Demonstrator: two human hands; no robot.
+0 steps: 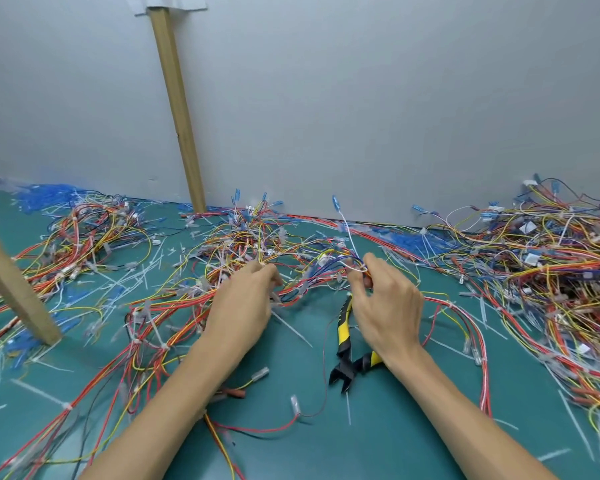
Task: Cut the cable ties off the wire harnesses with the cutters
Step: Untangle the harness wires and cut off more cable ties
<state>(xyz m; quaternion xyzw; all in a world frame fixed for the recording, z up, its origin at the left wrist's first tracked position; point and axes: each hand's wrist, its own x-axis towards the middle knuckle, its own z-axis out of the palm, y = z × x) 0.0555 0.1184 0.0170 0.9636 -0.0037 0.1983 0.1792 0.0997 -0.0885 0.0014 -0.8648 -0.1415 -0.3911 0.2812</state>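
Note:
A wire harness [312, 271] of red, yellow, blue and white wires stretches across the teal mat between my two hands. My left hand [245, 303] grips it at its left part, fingers curled into the wires. My right hand [387, 306] pinches a bundle of blue and white wires at its right end, lifted a little off the mat. The yellow-and-black cutters [345, 341] lie on the mat just below my right hand, jaws toward me and slightly apart. Neither hand touches them.
Tangled harness piles lie at the left [80, 237], the back middle [250, 233] and the right [551, 271]. Cut white cable ties [291, 327] litter the mat. A cardboard strip [177, 105] leans on the grey wall; another [14, 282] stands at the left.

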